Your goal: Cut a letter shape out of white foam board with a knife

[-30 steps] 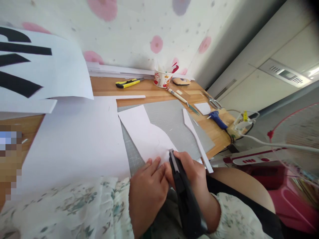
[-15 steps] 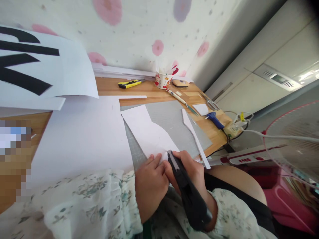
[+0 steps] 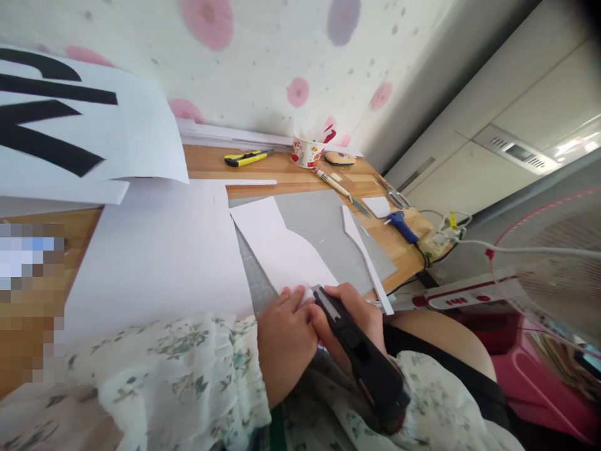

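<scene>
A black utility knife [image 3: 352, 347] is gripped in my right hand [image 3: 354, 313], its metal nose pointing down at the near end of a cut white board piece [image 3: 282, 244]. That piece has a curved right edge and lies on the grey cutting mat [image 3: 319, 210]. My left hand [image 3: 288, 338] rests on the piece's near part, fingertips against it just left of the knife and thumb side close to my right fingers. The blade's tip is too small to make out. Left of the piece lies a large white sheet [image 3: 164, 250].
A narrow white offcut [image 3: 366, 257] lies on the mat's right side. Behind are a yellow cutter [image 3: 246, 158], a paper cup [image 3: 306, 152], a computer mouse [image 3: 340, 158], a blue glue gun [image 3: 402, 227] and scissors [image 3: 397, 195]. A fan [image 3: 554, 269] stands right.
The knife's rear end has swung slightly right and its nose has shifted slightly left. My left hand stays pressed on the white piece. The whole view has shifted a little.
</scene>
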The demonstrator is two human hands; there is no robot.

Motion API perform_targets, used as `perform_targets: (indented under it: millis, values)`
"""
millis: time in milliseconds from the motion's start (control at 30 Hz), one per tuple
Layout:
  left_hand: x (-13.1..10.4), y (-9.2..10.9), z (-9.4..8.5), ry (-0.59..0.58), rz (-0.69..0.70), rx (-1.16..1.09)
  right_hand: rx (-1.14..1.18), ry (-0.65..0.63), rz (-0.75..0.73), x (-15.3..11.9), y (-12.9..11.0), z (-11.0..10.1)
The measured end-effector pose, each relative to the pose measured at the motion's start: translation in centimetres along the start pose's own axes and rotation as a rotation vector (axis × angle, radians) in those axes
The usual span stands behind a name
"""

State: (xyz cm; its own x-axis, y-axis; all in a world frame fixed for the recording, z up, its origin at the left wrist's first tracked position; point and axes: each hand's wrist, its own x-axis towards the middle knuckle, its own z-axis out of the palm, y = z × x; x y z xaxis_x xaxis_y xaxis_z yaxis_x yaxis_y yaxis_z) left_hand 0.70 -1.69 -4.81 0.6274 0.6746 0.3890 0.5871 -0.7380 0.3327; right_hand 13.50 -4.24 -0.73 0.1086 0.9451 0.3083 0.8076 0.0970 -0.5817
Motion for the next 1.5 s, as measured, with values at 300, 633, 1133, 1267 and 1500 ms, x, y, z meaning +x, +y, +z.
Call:
perform_targets:
  millis: [300,633,1133,1267,1500]
  values:
    - [-0.3,0.0,-0.7,-0.124,0.006,0.05,0.059,-0.02,-0.023,-0.2,0.7,-0.3]
    - [-0.9,0.6,0.2,0.054,-0.058,0.096,0.213,0.006,-0.173,1.6,4.0,-4.2]
    - [0.1,0.8,-3.1,-0.003,0.023,0.117,0.297,-0.203,-0.249,3.0,4.7,-1.9]
    - [0.2,0.9,-3.1,0.007,-0.008,0.077,0.309,-0.255,-0.216,4.1,4.3,-1.3]
    - [-0.7,1.1,-2.5,-0.028,-0.073,-0.004,0.336,-0.338,-0.241,5.6,3.9,-0.6]
